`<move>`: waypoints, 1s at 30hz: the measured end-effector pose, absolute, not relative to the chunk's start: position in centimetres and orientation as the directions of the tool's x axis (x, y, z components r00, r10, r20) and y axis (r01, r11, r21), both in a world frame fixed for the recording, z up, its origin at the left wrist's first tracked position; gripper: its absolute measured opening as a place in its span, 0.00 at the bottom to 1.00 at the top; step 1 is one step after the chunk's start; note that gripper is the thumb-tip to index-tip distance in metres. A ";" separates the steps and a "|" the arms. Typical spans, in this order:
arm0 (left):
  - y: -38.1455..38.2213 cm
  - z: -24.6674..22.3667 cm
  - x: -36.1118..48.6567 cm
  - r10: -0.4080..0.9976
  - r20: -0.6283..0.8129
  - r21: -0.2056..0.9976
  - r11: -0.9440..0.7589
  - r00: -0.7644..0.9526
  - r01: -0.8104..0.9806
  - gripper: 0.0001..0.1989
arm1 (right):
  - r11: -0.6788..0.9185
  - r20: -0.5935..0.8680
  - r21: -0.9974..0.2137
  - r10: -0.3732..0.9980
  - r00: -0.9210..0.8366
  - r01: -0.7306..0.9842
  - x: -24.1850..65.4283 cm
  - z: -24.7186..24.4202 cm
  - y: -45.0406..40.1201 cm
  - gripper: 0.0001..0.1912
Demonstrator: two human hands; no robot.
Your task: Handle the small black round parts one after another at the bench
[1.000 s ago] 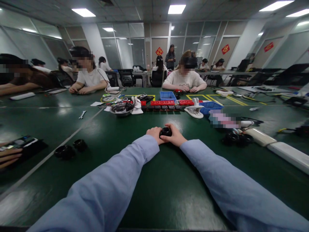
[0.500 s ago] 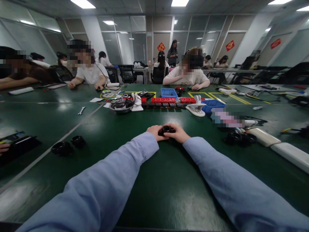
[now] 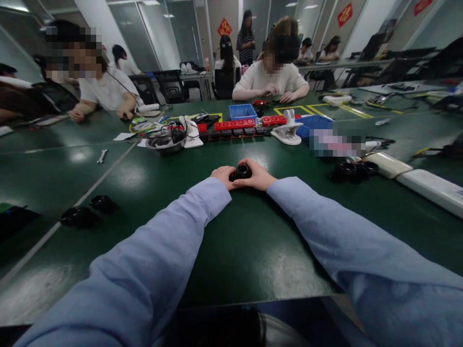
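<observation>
Both hands meet over the green table in the middle of the head view. Between them is a glossy black round part [image 3: 243, 170] with a ring-shaped opening facing up. My right hand [image 3: 257, 175] curves around its right side, thumb in front and fingers behind. On the other side, my left hand [image 3: 223, 176] is closed at the part's left, where a bit of black shows by the fingertips. Whether that bit belongs to the same part I cannot tell. Two similar black parts, a larger one [image 3: 78, 217] and a smaller one [image 3: 103, 204], stand to the left.
More black round parts [image 3: 345, 170] lie at right beside a long white bar [image 3: 434, 189]. Farther back are a metal bowl [image 3: 165, 142], a white clip [image 3: 288, 130], red socket strips [image 3: 235, 124] and blue bins [image 3: 242, 112]. A wrench [image 3: 102, 156] lies left. People sit opposite.
My view has tilted down, bringing the table's front edge into sight. The black part sits slightly turned between my hands. A person opposite has lowered a hand from the face.
</observation>
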State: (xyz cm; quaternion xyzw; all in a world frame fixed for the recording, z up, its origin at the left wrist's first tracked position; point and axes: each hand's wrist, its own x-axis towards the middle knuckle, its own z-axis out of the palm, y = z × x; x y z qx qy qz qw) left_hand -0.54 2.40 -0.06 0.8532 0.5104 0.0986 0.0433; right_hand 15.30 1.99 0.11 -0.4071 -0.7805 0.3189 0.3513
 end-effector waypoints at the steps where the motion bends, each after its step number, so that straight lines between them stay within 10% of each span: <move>1: 2.3 0.0 -0.5 0.879 0.138 0.184 -0.475 0.456 0.860 0.23 | 0.485 0.322 -0.755 0.861 -0.395 0.441 15.1 0.1 1.8 0.30; 15: 2.2 -0.2 -0.6 0.875 0.184 0.183 -0.478 0.447 0.859 0.23 | 0.590 0.479 -0.552 0.803 -0.355 0.589 15.5 0.1 1.6 0.13; 30: 2.3 -0.1 -0.4 0.878 0.137 0.193 -0.478 0.459 0.857 0.25 | 0.570 0.385 -0.749 0.790 -0.478 0.339 15.7 0.1 2.2 0.18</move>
